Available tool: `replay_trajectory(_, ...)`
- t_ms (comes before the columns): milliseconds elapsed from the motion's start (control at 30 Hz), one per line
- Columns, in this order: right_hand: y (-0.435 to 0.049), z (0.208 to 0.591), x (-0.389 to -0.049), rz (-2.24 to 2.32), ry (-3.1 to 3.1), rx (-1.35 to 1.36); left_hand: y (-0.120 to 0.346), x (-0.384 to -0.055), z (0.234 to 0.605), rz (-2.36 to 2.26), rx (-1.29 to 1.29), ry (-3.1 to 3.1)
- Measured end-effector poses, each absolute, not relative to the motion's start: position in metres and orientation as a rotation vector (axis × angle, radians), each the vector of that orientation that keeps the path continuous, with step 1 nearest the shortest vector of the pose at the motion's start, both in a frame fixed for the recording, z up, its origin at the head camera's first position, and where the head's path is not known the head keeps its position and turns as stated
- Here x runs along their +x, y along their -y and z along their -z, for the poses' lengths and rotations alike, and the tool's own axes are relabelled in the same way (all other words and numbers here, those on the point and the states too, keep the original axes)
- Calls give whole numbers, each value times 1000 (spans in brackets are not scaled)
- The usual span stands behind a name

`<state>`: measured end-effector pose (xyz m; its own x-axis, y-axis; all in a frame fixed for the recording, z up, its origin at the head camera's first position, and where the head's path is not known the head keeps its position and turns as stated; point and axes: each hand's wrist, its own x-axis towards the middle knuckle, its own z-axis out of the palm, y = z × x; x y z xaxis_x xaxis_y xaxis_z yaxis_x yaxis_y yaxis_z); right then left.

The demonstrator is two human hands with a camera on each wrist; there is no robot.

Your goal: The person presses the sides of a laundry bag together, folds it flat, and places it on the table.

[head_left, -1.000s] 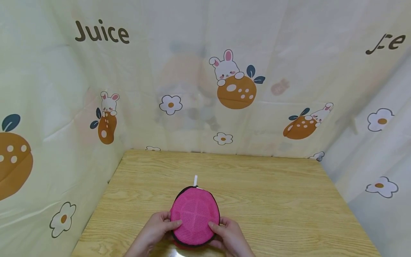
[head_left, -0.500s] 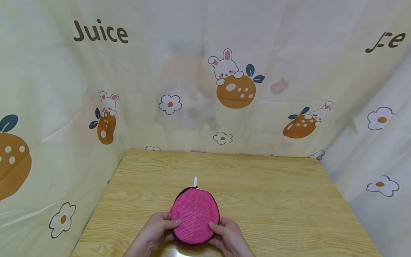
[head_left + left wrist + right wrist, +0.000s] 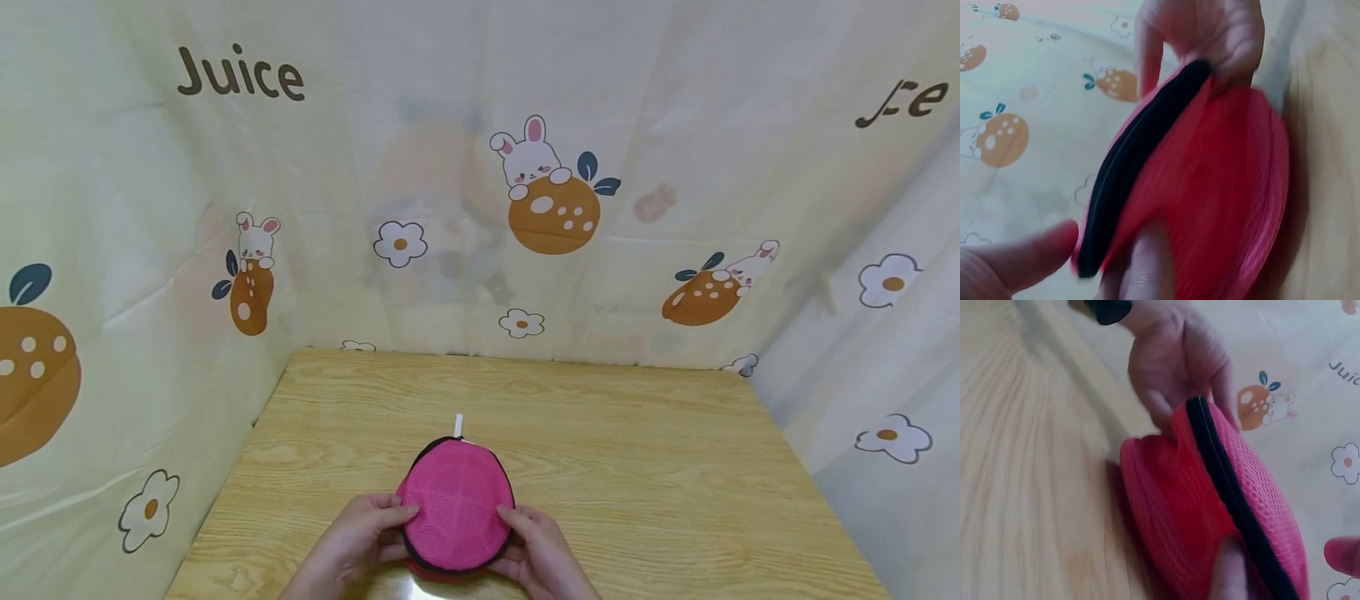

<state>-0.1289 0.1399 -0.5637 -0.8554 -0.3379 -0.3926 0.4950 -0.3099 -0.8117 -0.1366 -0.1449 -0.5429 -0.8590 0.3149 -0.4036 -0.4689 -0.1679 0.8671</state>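
Observation:
A round pink mesh zip pouch (image 3: 456,500) with a black zip edge stands near the front of the wooden table, a white tab (image 3: 459,425) sticking up at its far side. My left hand (image 3: 363,533) grips its left edge, thumb on the top panel, fingers at the side. On the opposite edge my right hand (image 3: 542,546) holds it the same way. In the left wrist view the black zip band (image 3: 1129,169) runs between thumb and fingers, above the red side wall (image 3: 1210,181). The right wrist view shows the side wall (image 3: 1175,481) bowed and slightly creased.
The wooden table (image 3: 637,467) extends behind and to both sides of the pouch. A cream curtain (image 3: 450,100) printed with rabbits, oranges and flowers hangs along the back and both sides.
Both thumbs have slid a little outward and up toward the pouch's rim. The pouch stays in almost the same place, with both hands still on it.

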Motion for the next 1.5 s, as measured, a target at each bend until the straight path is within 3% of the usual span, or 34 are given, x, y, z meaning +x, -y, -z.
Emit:
replay_trajectory(200,-152,559,-130,2041,-1759,270,157,-138,528,-1917,-183,-2025)
replay_trajectory(367,-156,550,-138,1777,-2375,296,156,-140,506,-1584,-303,-2591)
replay_trajectory(500,-149,535,-138,1468,-2867,176,145,-136,489,-1307,-78,-2965)
replay_trajectory(633,-133,527,-135,1328,-3108,-201,122,-133,486,-1194,306,-3173)
replay_trajectory(767,-114,525,-134,1088,-3182,-521,100,-133,493,-976,572,-3228)
replay_trajectory(867,-102,528,-133,906,-3157,-607,89,-133,503,-802,653,-3209)
replay_trajectory(1200,-85,546,-133,615,-3128,-593,80,-131,532,-585,669,-3207)
replay_trajectory(1500,-81,554,-132,635,-3088,-589,76,-130,542,-537,630,-3216)
